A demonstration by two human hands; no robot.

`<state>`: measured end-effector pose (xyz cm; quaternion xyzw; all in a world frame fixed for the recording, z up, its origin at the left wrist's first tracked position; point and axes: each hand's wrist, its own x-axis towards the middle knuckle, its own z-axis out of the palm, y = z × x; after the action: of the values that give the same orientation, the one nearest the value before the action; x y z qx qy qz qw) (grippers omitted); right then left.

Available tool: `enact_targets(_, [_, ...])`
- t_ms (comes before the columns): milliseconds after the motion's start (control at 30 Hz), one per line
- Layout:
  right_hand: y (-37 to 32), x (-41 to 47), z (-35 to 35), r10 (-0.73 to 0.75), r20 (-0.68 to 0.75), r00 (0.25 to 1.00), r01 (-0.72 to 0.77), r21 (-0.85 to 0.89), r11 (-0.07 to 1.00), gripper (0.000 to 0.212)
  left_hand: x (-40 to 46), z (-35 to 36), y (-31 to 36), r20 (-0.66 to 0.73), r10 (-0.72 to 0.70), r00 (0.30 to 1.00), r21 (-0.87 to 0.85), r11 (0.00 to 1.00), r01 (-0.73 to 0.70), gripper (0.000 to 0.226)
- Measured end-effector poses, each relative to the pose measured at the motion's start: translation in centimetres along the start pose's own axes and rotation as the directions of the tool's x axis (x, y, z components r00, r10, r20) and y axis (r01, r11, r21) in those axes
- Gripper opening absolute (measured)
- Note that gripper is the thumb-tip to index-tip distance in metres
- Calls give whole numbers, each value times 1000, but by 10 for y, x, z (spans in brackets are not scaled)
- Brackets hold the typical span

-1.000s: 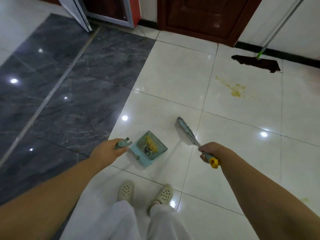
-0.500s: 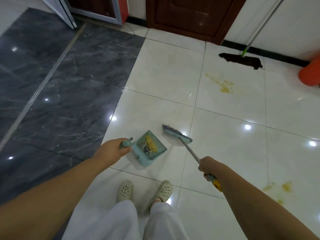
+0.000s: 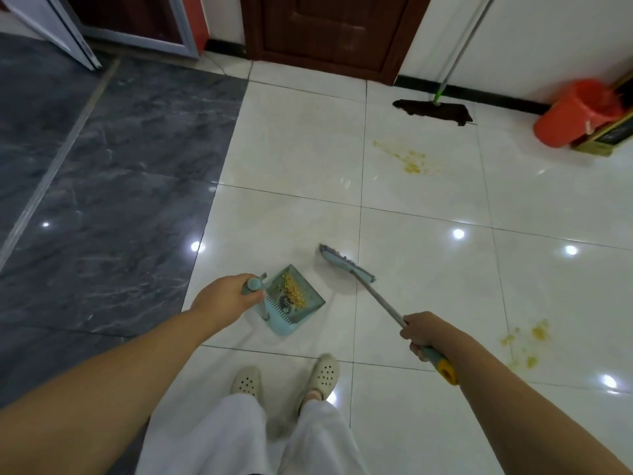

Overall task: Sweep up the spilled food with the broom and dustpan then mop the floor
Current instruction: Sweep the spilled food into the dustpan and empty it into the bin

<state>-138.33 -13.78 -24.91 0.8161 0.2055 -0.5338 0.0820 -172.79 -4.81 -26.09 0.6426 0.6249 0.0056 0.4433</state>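
Observation:
My left hand [image 3: 224, 296] grips the handle of a light-blue dustpan [image 3: 310, 308] that holds yellow food crumbs [image 3: 294, 292] and sits over the white tiles in front of my feet. My right hand [image 3: 426, 332] grips the grey shaft of a small blue broom, whose head [image 3: 346, 264] lies just right of the pan. One yellow food smear [image 3: 409, 161] marks the floor farther ahead, and another spill [image 3: 527, 341] lies at the right. A mop with a dark head [image 3: 433, 111] leans against the far wall.
An orange bucket [image 3: 575, 114] and a box [image 3: 606, 138] stand at the far right by the wall. A brown door [image 3: 329, 32] is straight ahead, and an open white door [image 3: 51, 29] at the far left. Dark grey tiles [image 3: 102, 186] cover the left floor.
The view has shifted to the right, bringing the orange bucket and the right spill into sight. The broom head has swung round to lie crosswise beside the dustpan.

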Motion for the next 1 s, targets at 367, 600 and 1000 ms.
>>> enact_targets(367, [-21, 26, 28, 70, 93, 993, -89, 212, 973, 25, 14, 5, 11, 13, 12, 1000, 220, 975, -15, 33])
enact_targets(600, [-16, -16, 48, 53, 307, 950, -120, 205, 971, 13, 16, 3, 15, 53, 26, 998, 218, 975, -37, 31])
enact_targets(1000, [-26, -36, 32, 14, 190, 982, -56, 216, 975, 5, -5, -14, -6, 60, 50, 997, 122, 991, -57, 30])
